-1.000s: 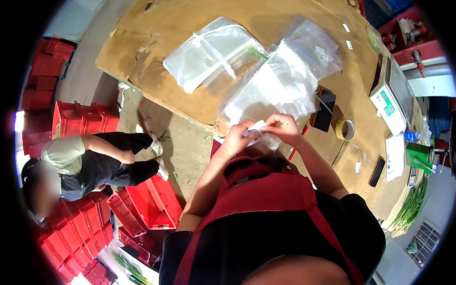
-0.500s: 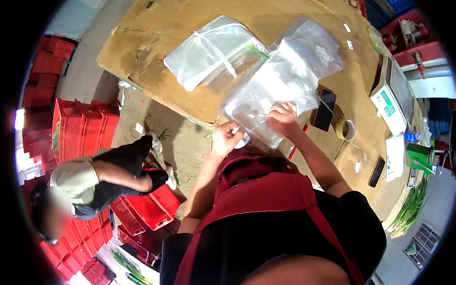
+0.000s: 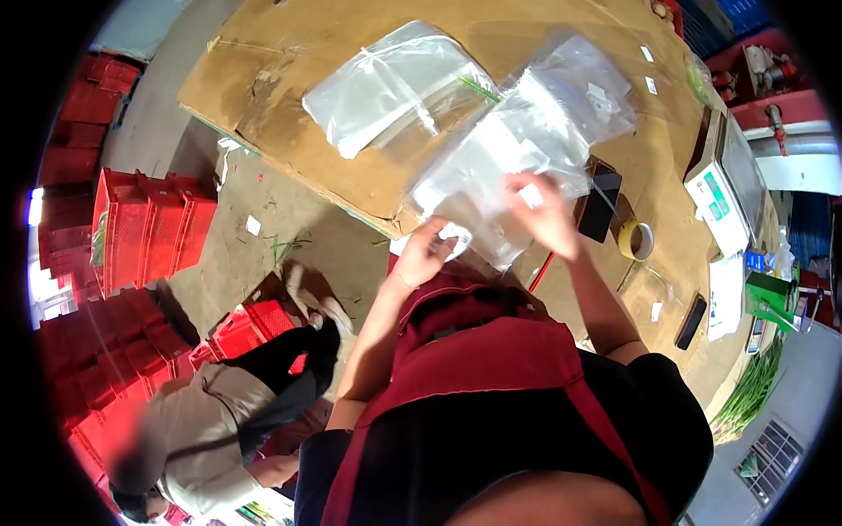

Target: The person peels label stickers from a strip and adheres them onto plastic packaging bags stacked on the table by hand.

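My left hand is closed around a small roll of white labels just off the table's near edge. Blurred by motion, my right hand hovers over a stack of clear plastic bags, with a small white label at its fingertips. Several white labels lie on these bags. Farther left is another pile of clear bags, a green stalk beside it.
On the cardboard-covered table are a dark phone, a yellow tape roll, a black device and a scale. Red crates stand left. A co-worker bends at lower left. Green stalks lie at right.
My right hand has lifted off the bags and shows a white label at its fingers. The label roll in my left hand is more visible. The co-worker has moved lower and bent over.
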`<move>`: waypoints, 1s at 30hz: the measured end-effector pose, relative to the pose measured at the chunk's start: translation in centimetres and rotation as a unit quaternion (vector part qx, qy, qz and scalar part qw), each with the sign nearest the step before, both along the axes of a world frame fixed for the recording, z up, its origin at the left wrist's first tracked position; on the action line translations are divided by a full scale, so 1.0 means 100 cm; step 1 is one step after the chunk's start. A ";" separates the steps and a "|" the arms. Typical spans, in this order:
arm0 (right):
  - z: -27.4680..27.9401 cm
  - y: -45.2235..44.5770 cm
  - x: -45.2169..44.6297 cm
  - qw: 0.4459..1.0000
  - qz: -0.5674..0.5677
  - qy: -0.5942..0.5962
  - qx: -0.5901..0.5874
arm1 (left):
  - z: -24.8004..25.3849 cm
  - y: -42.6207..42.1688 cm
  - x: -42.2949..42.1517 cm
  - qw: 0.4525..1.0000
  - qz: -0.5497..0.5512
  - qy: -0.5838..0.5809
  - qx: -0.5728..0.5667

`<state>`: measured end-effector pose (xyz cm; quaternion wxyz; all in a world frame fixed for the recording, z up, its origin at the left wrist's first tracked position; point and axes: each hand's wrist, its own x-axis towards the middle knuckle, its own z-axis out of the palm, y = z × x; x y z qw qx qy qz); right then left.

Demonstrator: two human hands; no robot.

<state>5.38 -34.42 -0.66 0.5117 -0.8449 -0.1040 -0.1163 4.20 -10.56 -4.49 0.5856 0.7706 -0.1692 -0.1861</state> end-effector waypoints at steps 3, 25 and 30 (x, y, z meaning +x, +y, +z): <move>-0.037 0.035 -0.008 0.978 0.138 0.157 -0.029 | 0.007 -0.009 0.002 0.999 -0.030 -0.019 0.001; -0.069 0.006 0.008 0.972 0.041 -0.028 -0.228 | 0.003 0.009 0.001 0.992 0.088 0.085 -0.014; -0.064 0.002 0.003 0.966 0.050 -0.051 -0.249 | 0.002 0.012 0.001 0.990 0.116 0.082 0.000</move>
